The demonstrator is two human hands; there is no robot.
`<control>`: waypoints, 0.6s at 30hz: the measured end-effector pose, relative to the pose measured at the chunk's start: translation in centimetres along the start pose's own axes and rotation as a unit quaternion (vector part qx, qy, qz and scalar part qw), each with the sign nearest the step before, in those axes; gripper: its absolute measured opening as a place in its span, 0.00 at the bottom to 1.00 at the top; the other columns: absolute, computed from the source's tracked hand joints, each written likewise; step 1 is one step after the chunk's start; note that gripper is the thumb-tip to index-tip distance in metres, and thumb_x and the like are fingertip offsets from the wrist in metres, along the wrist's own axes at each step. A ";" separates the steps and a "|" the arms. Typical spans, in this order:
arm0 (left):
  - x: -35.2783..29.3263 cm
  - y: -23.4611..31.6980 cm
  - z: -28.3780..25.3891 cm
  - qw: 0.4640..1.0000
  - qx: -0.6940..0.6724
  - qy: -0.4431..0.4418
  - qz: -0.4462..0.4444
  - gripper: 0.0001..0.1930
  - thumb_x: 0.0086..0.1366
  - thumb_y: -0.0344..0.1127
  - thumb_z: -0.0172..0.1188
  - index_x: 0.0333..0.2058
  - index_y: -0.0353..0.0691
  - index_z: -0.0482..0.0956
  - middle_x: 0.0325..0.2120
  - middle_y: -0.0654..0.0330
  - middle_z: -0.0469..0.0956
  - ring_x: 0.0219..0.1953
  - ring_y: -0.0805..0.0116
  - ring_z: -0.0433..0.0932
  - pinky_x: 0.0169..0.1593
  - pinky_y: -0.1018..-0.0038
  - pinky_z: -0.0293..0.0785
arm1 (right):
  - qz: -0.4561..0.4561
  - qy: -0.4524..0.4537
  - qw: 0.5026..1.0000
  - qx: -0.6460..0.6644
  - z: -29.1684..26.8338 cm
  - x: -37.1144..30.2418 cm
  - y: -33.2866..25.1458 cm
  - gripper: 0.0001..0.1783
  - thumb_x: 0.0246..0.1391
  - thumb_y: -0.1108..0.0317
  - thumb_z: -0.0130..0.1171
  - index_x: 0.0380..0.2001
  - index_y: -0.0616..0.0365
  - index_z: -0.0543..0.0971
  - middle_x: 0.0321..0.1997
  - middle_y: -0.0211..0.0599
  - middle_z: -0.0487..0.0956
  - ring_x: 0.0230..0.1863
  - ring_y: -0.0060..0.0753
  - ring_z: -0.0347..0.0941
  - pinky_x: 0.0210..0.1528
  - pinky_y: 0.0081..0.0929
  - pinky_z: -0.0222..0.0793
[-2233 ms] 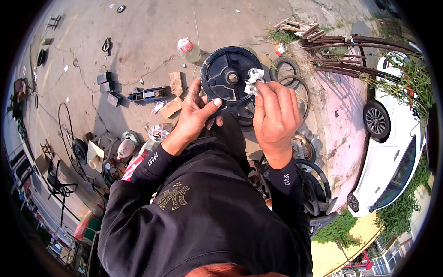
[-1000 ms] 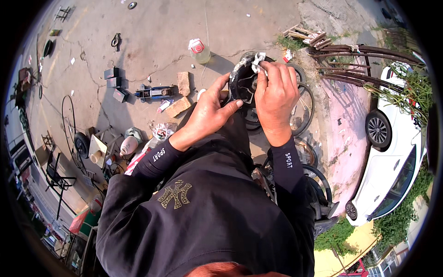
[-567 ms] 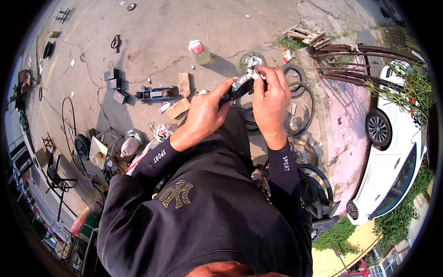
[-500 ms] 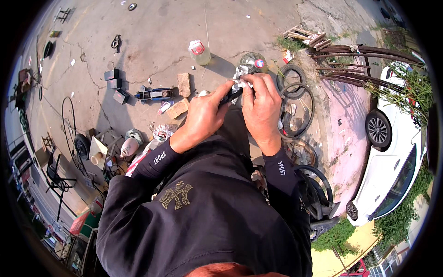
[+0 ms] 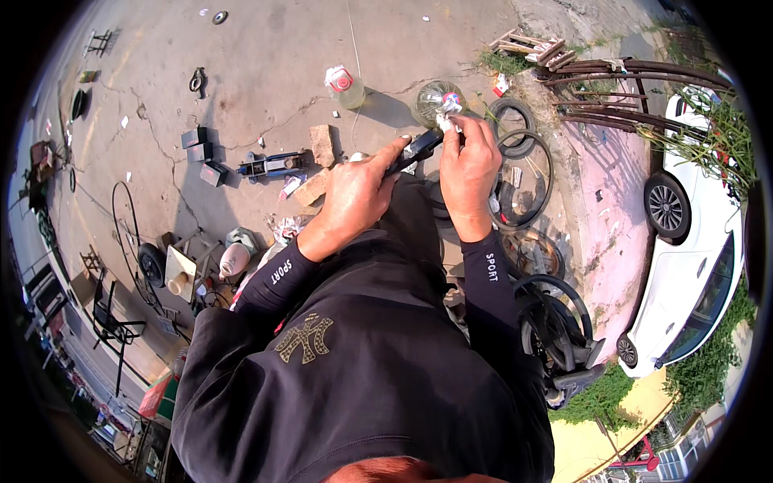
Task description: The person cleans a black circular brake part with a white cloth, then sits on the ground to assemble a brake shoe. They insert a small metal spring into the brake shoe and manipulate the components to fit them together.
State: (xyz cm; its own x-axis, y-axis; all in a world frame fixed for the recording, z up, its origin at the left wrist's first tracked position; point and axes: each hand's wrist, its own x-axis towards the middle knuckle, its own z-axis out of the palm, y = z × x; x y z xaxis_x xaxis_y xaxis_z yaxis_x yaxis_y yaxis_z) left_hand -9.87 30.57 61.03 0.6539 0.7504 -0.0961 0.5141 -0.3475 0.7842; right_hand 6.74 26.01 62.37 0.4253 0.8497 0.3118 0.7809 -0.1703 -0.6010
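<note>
The left hand [image 5: 354, 193] grips the black wheel [image 5: 423, 148] above the legs [image 5: 412, 213], likely to keep it steady. The right hand [image 5: 469, 165] pinches a white rag [image 5: 448, 117] near its far edge; I can't tell if they touch.

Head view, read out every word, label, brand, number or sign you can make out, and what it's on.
I can locate lettering but won't copy it out.
Left sleeve: one white printed word, legible.
Right sleeve: one white printed word, legible.
Dark top: gold emblem.
Black boxes: any print too small to read.
Held black part and white wad: no readable text.
</note>
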 end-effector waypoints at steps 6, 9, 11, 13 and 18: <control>0.5 -1.1 0.5 1.000 0.022 0.004 -0.009 0.29 0.54 0.26 0.65 0.58 0.43 0.74 0.26 0.44 0.81 0.31 0.43 0.81 0.33 0.57 0.76 | 0.004 -0.048 0.995 0.089 0.8 -1.7 -1.3 0.08 0.52 0.80 0.62 0.37 0.62 0.80 0.37 0.42 0.79 0.38 0.46 0.79 0.39 0.37 0.74; 0.7 -0.2 -0.7 1.000 -0.002 -0.014 -0.008 0.31 0.54 0.25 0.65 0.59 0.43 0.73 0.28 0.44 0.81 0.30 0.42 0.81 0.33 0.57 0.76 | 0.068 0.021 0.997 0.007 0.6 0.9 1.2 0.05 0.55 0.77 0.61 0.36 0.64 0.80 0.34 0.43 0.80 0.34 0.46 0.79 0.35 0.36 0.73; 0.8 -0.4 -1.4 1.000 -0.013 -0.026 -0.003 0.33 0.54 0.24 0.65 0.61 0.44 0.72 0.32 0.44 0.82 0.30 0.43 0.81 0.33 0.59 0.76 | 0.091 0.010 0.995 0.035 0.3 1.0 1.6 0.05 0.55 0.77 0.61 0.36 0.64 0.79 0.33 0.44 0.79 0.32 0.52 0.78 0.34 0.43 0.73; 0.3 -1.6 -1.3 1.000 -0.008 -0.022 -0.001 0.33 0.55 0.25 0.66 0.62 0.45 0.71 0.32 0.44 0.82 0.31 0.43 0.81 0.33 0.60 0.76 | 0.079 -0.032 0.989 0.122 0.1 -0.3 -0.8 0.07 0.53 0.78 0.62 0.37 0.62 0.80 0.34 0.43 0.79 0.34 0.50 0.78 0.36 0.40 0.74; 0.4 -3.3 -1.0 0.992 -0.110 -0.010 -0.054 0.31 0.61 0.29 0.66 0.63 0.39 0.68 0.40 0.47 0.84 0.28 0.63 0.84 0.31 0.68 0.77 | 0.097 -0.046 0.993 -0.040 1.4 1.9 4.9 0.07 0.53 0.76 0.62 0.36 0.63 0.82 0.35 0.45 0.80 0.35 0.50 0.78 0.39 0.40 0.74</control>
State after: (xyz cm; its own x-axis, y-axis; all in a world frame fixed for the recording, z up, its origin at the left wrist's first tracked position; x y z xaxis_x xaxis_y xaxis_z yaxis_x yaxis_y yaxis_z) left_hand -11.86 32.55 59.00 0.6134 0.7649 -0.1966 0.4493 -0.1332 0.8834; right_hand 10.78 27.51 59.02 0.5308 0.8381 0.1253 0.7237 -0.3714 -0.5816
